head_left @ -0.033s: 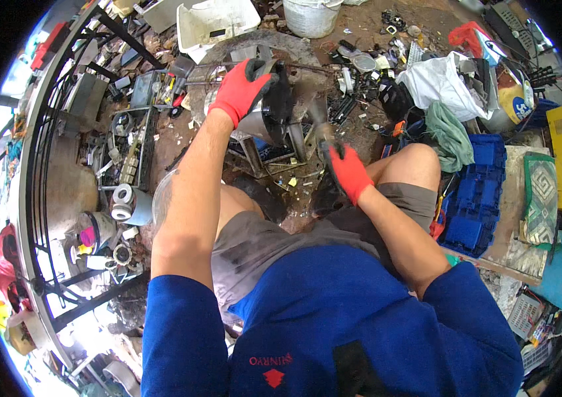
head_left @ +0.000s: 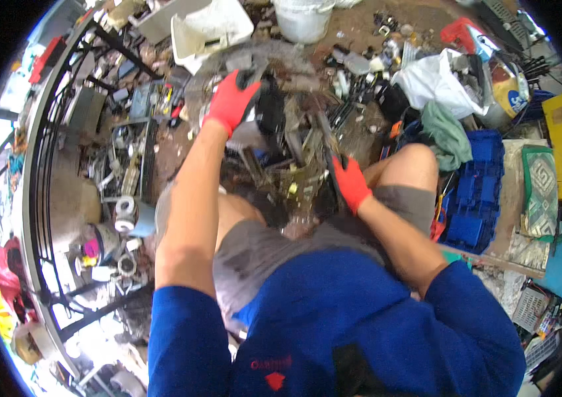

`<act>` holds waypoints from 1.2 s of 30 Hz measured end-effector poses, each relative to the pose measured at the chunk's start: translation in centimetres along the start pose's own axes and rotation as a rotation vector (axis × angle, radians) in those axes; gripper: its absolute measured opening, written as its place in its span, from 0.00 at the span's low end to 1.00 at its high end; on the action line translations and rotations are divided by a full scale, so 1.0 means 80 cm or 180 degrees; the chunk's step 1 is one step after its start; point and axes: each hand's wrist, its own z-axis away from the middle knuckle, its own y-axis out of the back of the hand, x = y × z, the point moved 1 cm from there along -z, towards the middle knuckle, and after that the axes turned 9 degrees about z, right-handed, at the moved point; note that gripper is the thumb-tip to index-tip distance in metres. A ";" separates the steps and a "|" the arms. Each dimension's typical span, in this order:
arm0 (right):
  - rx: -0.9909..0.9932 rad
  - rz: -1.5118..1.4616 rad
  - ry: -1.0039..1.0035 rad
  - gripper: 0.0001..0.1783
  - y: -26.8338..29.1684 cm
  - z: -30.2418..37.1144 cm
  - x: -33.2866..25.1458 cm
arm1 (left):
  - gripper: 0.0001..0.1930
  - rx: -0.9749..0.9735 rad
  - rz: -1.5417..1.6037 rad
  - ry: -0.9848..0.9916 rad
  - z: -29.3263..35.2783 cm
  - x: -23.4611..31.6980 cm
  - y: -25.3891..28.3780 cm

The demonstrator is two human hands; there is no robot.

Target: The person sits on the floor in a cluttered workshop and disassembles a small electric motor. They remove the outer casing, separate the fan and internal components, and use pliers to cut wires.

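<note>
My left hand point(head_left: 231, 104), in a red glove with dark fingers, is closed on the upper left side of a dark, rounded part with metal on it point(head_left: 270, 111). That part rests on a small metal stand point(head_left: 252, 165) low between my feet. To its right, my right hand point(head_left: 351, 183), gloved the same way, is wrapped round the handle of a long hammer-like tool point(head_left: 324, 132). The tool points away from me and its far end is smeared by motion. I cannot tell whether the tool touches the part.
A white bin point(head_left: 209, 33) and a white bucket point(head_left: 303, 20) stand at the far side. Small scrap litters the ground. On the left runs a black metal frame point(head_left: 35, 198). A white sack point(head_left: 440, 83), green cloth point(head_left: 448, 135) and blue crate point(head_left: 473, 192) lie to the right.
The hammer-like tool in my right hand has shifted slightly and lies at a different angle. My left hand stays on the dark part. The whole view is tilted a little and blurrier.
</note>
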 end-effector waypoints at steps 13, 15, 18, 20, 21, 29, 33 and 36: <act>0.0515 -0.0931 0.0920 0.32 0.116 0.039 -0.057 | 0.32 0.0843 -0.0334 0.0520 0.056 0.010 0.009; -0.0074 -0.0882 0.0753 0.36 0.084 0.045 -0.064 | 0.23 0.1711 -0.0854 0.0171 0.087 -0.030 0.012; -0.0521 -0.0405 0.0123 0.40 0.017 0.020 0.008 | 0.25 0.1077 -0.1373 -0.0047 0.106 0.000 -0.007; -0.0576 -0.0194 -0.0014 0.42 -0.002 0.019 0.012 | 0.38 0.0464 -0.0949 -0.0100 0.119 0.019 0.003; -0.0625 -0.0070 -0.0047 0.43 -0.005 0.021 0.004 | 0.44 0.0284 -0.0381 -0.0152 0.126 0.029 0.007; -0.0695 -0.0088 0.0125 0.44 -0.003 0.022 -0.006 | 0.53 0.0823 -0.1546 0.0572 0.150 0.037 -0.046; -0.0710 -0.0060 0.0002 0.44 -0.002 0.026 0.000 | 0.46 0.0261 -0.1634 0.0649 0.114 0.026 -0.008; -0.0854 -0.0306 -0.0121 0.45 0.008 0.034 0.004 | 0.42 -0.0299 -0.1783 0.0748 0.079 0.050 0.012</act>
